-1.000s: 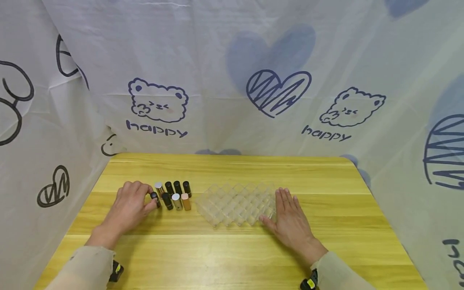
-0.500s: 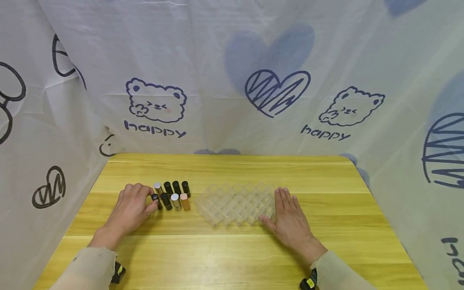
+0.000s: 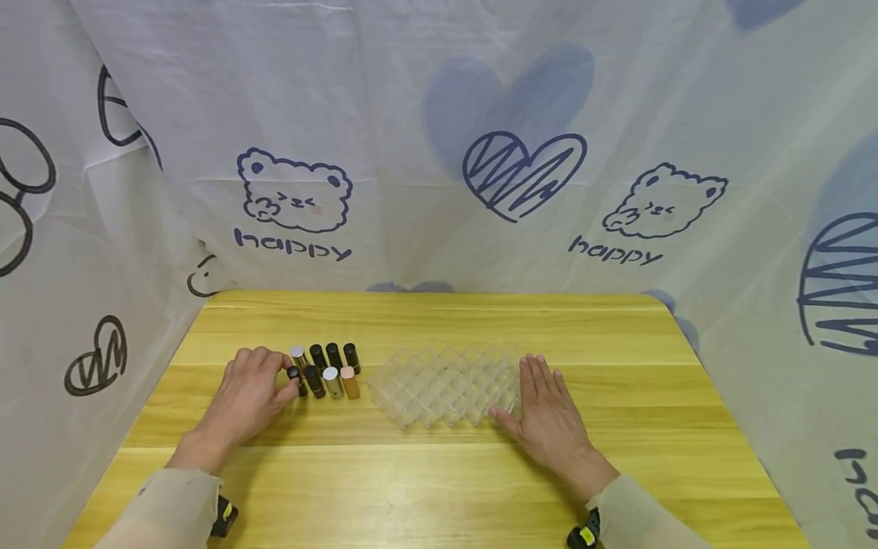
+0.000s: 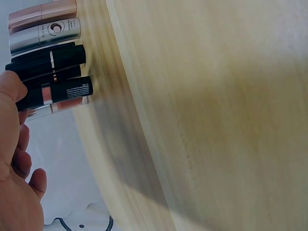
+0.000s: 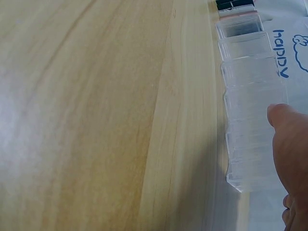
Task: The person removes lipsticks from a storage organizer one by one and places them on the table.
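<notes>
My left hand (image 3: 245, 396) pinches a black lipstick (image 4: 62, 93) between thumb and fingers. That tube has a copper-coloured band and stands upright at the left end of the front row. Beside it are another black lipstick (image 3: 315, 381), a silver lipstick (image 3: 333, 383) and an orange-brown one (image 3: 350, 383). Behind them is a second row with a silver-capped tube (image 3: 299, 356) and several black tubes (image 3: 334, 355). My right hand (image 3: 552, 422) lies with straight fingers along the right end of a clear lattice-shaped lipstick organizer (image 3: 439, 389), its thumb near the front corner.
The wooden table (image 3: 384, 488) carries everything, its far edge meeting a printed curtain (image 3: 411, 229). More curtain hangs at the left and right sides. Each wrist wears a black strap (image 3: 223, 517) below the sleeve.
The left hand and its black lipstick have shifted very slightly to the right and down, close against the neighbouring tubes. The right hand and the organizer hold still.
</notes>
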Tool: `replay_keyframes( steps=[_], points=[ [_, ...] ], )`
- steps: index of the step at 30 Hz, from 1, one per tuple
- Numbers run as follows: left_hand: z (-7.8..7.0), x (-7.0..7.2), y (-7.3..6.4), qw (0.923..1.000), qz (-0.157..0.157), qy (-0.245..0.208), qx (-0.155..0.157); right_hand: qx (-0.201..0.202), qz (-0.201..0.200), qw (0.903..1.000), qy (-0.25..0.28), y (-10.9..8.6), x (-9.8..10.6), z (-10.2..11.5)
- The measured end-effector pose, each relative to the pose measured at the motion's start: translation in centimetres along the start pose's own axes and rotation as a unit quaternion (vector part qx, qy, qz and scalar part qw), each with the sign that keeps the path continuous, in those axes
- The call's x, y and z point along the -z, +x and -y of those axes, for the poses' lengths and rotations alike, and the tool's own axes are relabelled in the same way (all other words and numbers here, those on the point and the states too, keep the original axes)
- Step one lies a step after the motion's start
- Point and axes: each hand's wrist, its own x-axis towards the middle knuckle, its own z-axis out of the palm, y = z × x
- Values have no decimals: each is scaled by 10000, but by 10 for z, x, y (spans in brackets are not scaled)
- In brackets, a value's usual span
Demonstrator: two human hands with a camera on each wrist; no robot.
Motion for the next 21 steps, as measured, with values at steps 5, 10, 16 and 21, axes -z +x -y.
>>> replay_keyframes(
  steps=[5,10,16,21],
  points=[
    [0,1,0,9999,74,-12,91,-20,31,10000,4,0,0,0],
    [1,1,0,10000,39,13,58,-37,41,10000,21,1,0,0],
    [1,2,0,9999,-14,145,-74,-48,39,10000,25,1,0,1],
    [1,3,-1,9996,-16,228,-150,-56,41,10000,25,0,0,1]
  ],
)
